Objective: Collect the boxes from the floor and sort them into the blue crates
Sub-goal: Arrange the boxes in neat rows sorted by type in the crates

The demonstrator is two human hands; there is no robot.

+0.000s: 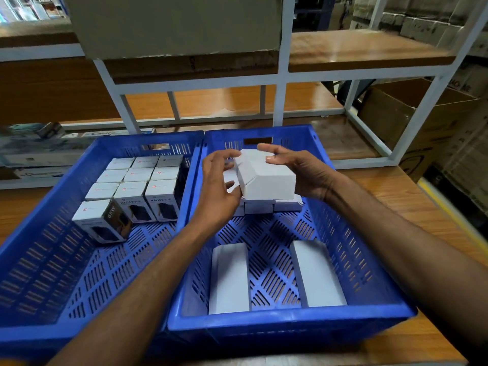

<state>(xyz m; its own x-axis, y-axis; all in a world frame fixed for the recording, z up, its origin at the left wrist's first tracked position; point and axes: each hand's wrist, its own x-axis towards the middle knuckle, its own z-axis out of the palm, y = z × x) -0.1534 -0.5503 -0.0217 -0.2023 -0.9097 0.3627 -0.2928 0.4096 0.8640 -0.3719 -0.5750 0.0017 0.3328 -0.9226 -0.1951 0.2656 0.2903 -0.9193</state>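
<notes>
Left hand (pixel 217 192) and right hand (pixel 303 172) around white boxes (pixel 266 178) over right crate (pixel 290 318)

Blue slotted crates (pixel 266 323); plain white boxes (pixel 266 178) right, white-and-black printed boxes (pixel 132 199) left; orange-brown wooden table (pixel 412 196)

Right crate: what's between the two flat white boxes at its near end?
Only bare slotted crate floor between the left box and the right box; head view.

The front box (pixel 104 220) in the left crate (pixel 31 273) says "65W". Two boxes (pixel 161 203) next to it say "HALLEY 20K". Other print is too small to read.
</notes>
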